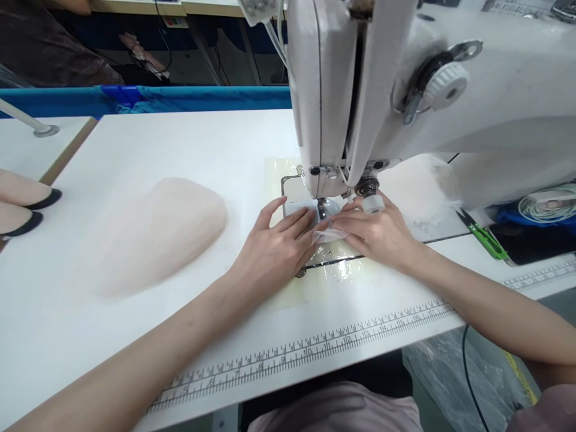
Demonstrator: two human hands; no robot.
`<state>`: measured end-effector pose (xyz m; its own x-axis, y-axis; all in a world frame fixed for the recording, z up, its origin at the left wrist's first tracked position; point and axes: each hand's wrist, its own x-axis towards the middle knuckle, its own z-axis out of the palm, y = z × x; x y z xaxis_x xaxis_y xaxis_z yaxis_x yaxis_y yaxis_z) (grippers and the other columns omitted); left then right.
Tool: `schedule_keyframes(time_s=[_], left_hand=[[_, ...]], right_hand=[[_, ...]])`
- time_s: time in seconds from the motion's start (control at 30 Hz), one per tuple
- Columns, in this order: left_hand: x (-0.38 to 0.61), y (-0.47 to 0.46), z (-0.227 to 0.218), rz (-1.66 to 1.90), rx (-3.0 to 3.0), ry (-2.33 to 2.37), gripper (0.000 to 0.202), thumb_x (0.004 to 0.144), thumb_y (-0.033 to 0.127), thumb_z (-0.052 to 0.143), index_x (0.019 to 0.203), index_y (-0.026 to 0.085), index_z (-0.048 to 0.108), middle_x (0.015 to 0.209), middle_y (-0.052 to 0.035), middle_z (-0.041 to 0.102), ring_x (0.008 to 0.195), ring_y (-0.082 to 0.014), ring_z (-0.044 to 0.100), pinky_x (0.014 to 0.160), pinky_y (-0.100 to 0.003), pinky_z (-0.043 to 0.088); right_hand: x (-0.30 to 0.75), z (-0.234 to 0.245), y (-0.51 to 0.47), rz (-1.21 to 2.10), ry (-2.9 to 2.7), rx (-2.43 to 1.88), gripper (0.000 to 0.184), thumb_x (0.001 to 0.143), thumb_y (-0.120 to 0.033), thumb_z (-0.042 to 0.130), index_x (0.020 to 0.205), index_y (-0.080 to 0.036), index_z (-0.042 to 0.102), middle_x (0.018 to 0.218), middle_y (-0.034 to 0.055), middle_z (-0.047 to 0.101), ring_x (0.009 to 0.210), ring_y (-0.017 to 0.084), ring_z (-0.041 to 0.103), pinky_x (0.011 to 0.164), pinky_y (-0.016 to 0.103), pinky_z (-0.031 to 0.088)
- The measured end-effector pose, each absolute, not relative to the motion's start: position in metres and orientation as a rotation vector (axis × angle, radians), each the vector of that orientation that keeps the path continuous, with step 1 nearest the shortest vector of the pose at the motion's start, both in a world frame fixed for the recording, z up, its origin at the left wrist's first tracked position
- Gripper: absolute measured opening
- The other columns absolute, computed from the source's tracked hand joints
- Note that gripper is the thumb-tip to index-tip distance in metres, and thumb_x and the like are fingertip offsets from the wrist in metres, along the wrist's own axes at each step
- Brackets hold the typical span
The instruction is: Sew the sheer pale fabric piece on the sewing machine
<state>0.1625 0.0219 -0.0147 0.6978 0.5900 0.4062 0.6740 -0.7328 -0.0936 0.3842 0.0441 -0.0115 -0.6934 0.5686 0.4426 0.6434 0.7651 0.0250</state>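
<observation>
A small piece of sheer white fabric (333, 236) lies at the needle of the sewing machine (342, 90), its near edge curving up between my hands. My left hand (285, 243) is on its left side, with the index fingertip pressed on the fabric and the little finger raised. The left thumb is mostly hidden. From the right, my right hand (380, 231) grips the other side with its fingers together, partly behind a white knob. The presser foot (321, 208) stands between the fingertips, over the metal needle plate (330, 255).
Pale sheer pieces (180, 228) lie in a pile to the left, and another pale pile (416, 186) is behind my right hand. Green thread snips (488, 237) rest by a dark phone-like slab (531, 240). A printed ruler (310, 351) runs along the table's front edge.
</observation>
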Motion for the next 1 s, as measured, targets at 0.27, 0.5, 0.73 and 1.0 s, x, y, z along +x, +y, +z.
schedule_keyframes(time_s=[0.27, 0.5, 0.73, 1.0], left_hand=[[0.164, 0.018, -0.014, -0.59, -2.657, -1.011, 0.026, 0.093, 0.019, 0.051, 0.112, 0.018, 0.068, 0.112, -0.0107, 0.07, 0.102, -0.026, 0.066, 0.089, -0.045, 0.052], [0.161, -0.001, -0.01, -0.463, -2.651, -0.897, 0.035, 0.092, 0.015, 0.052, 0.126, 0.017, 0.06, 0.129, -0.0097, 0.064, 0.119, -0.0271, 0.059, 0.101, -0.045, 0.046], [0.159, -0.003, -0.01, -0.443, -2.665, -0.9, 0.034, 0.095, 0.017, 0.05, 0.128, 0.02, 0.057, 0.128, -0.0071, 0.065, 0.122, -0.0235, 0.059, 0.104, -0.046, 0.045], [0.159, 0.006, -0.012, -0.439, -2.631, -0.913, 0.033, 0.097, 0.019, 0.047, 0.128, 0.018, 0.056, 0.125, -0.0078, 0.066, 0.117, -0.0227, 0.062, 0.105, -0.047, 0.044]], right_hand=[[0.382, -0.012, 0.038, -0.355, -2.509, -0.876, 0.024, 0.095, -0.018, 0.048, 0.097, -0.022, 0.072, 0.095, -0.0008, 0.076, 0.086, 0.016, 0.063, 0.08, 0.033, 0.04], [0.384, -0.008, 0.03, -0.382, -2.512, -0.727, 0.026, 0.095, -0.015, 0.05, 0.082, -0.021, 0.072, 0.089, -0.0052, 0.077, 0.083, 0.011, 0.067, 0.079, 0.031, 0.042], [0.383, -0.008, 0.031, -0.441, -2.498, -0.696, 0.024, 0.093, -0.014, 0.053, 0.079, -0.02, 0.072, 0.085, -0.0052, 0.077, 0.078, 0.011, 0.067, 0.082, 0.031, 0.045], [0.383, -0.012, 0.036, -0.452, -2.457, -0.689, 0.021, 0.092, -0.012, 0.054, 0.083, -0.019, 0.072, 0.086, -0.0042, 0.077, 0.08, 0.011, 0.068, 0.081, 0.03, 0.047]])
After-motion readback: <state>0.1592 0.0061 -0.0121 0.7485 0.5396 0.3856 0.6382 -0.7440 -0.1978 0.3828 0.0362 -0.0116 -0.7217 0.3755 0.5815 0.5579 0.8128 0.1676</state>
